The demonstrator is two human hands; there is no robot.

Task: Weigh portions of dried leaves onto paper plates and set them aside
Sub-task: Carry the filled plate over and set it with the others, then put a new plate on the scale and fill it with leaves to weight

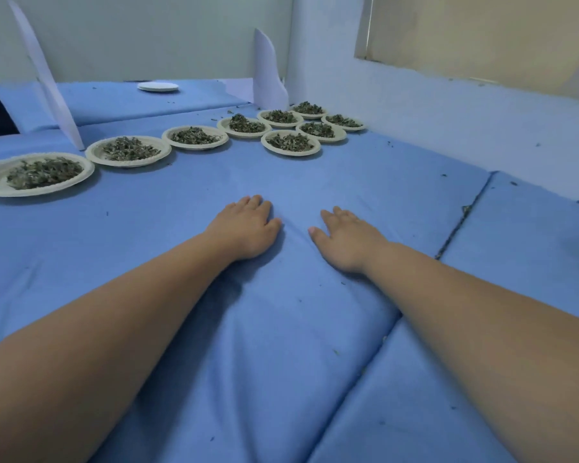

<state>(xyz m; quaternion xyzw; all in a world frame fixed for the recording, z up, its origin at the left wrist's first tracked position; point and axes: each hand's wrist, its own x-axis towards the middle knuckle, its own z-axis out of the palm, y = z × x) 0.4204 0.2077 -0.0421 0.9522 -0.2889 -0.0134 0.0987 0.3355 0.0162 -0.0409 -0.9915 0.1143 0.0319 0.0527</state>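
Observation:
Several paper plates heaped with dried green leaves stand in a curved row on the blue cloth, from the near-left plate (0,182) to a cluster at the back right (338,137). My left hand (246,228) lies flat on the cloth in the middle, fingers straight, holding nothing. My right hand (346,237) rests palm down beside it, a short gap apart, also holding nothing. Both hands are well short of the plates.
An empty white plate (157,86) sits far back on the cloth. Two white upright dividers (52,88) (268,75) stand behind the plates. A pale wall (448,111) runs along the right. A seam with leaf crumbs (462,215) splits the cloth at right.

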